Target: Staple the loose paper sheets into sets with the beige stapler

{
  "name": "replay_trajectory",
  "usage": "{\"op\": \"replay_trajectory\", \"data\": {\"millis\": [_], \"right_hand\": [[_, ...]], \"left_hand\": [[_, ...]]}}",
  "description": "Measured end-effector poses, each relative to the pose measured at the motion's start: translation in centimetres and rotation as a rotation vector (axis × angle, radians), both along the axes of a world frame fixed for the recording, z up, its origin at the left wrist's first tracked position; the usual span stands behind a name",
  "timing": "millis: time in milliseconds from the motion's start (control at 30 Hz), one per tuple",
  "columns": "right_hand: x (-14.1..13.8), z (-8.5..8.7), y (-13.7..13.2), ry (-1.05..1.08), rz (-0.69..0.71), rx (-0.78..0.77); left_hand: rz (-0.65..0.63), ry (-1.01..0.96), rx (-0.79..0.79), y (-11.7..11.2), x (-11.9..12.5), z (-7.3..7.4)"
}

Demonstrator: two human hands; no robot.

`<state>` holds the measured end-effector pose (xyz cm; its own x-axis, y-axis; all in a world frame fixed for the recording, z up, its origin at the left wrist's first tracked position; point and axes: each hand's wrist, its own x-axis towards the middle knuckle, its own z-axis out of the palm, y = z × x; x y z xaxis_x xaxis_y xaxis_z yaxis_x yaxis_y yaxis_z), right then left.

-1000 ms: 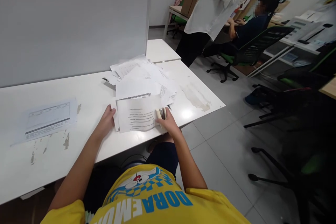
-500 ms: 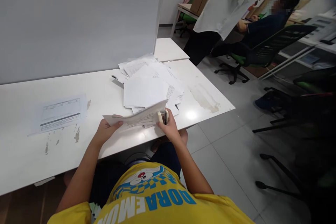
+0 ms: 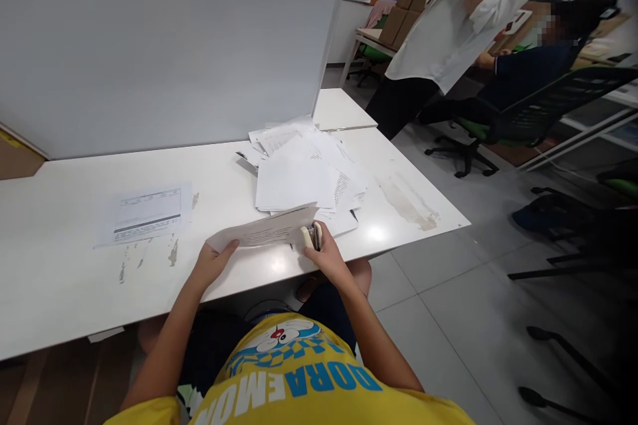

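Observation:
My left hand (image 3: 212,263) pinches the left end of a thin set of printed sheets (image 3: 264,231), held lifted off the white table (image 3: 64,292) near its front edge. At the right end of those sheets my right hand (image 3: 329,254) grips a small cream stapler (image 3: 312,236), whose jaws sit at the sheets' corner. Just behind lies a loose pile of white papers (image 3: 299,169).
A single printed sheet (image 3: 147,214) lies to the left on the table. A grey partition (image 3: 164,40) stands along the back. To the right a person in a white shirt (image 3: 451,33) stands, another person sits in an office chair (image 3: 538,99), and dark chairs fill the floor.
The sheets, flat on the table a second ago, are now lifted and tilted between both hands. My view has shifted left. The stapler stays at their right corner.

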<state>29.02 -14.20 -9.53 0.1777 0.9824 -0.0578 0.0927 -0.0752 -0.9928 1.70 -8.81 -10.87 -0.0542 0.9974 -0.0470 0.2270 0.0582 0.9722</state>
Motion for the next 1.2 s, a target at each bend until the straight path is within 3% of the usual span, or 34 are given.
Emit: {"op": "replay_trajectory", "data": {"millis": [200,333,433,533,600,733,800,900,1033,1200], "right_hand": [[2.0,-0.5,-0.1,0.051,-0.238,0.01],[3.5,-0.1,-0.3,0.22,-0.209,0.022],[3.6,1.4,-0.4,0.525,-0.087,0.038],[3.4,3.3,0.2,0.676,0.04,0.055],[3.4,4.4,0.9,0.596,0.147,0.069],[3.5,6.9,2.8,0.249,0.449,0.052],[3.3,8.4,3.7,0.079,0.587,0.049],[2.7,10.6,4.9,-0.114,0.687,0.084],[1.8,12.5,5.9,-0.296,0.788,0.142],[1.7,13.8,6.2,-0.431,0.926,0.2]], "left_hand": [[0.079,-0.013,-0.073,0.3,-0.3,-0.1],[0.06,-0.074,-0.136,-0.3,-0.6,0.3],[-0.016,-0.041,-0.185,-0.2,-1.1,2.3],[-0.277,0.201,-0.382,1.1,-1.8,5.6],[-0.462,0.333,-0.45,2.4,-2.3,7.9],[-0.741,0.54,-0.439,4.7,-2.5,12.3],[-0.865,0.656,-0.42,5.2,-2.1,14.3],[-0.994,0.807,-0.397,5.2,-0.9,16.5],[-1.041,0.957,-0.34,4.8,0.7,17.9],[-1.016,1.015,-0.35,4.4,1.4,18.2]]}}
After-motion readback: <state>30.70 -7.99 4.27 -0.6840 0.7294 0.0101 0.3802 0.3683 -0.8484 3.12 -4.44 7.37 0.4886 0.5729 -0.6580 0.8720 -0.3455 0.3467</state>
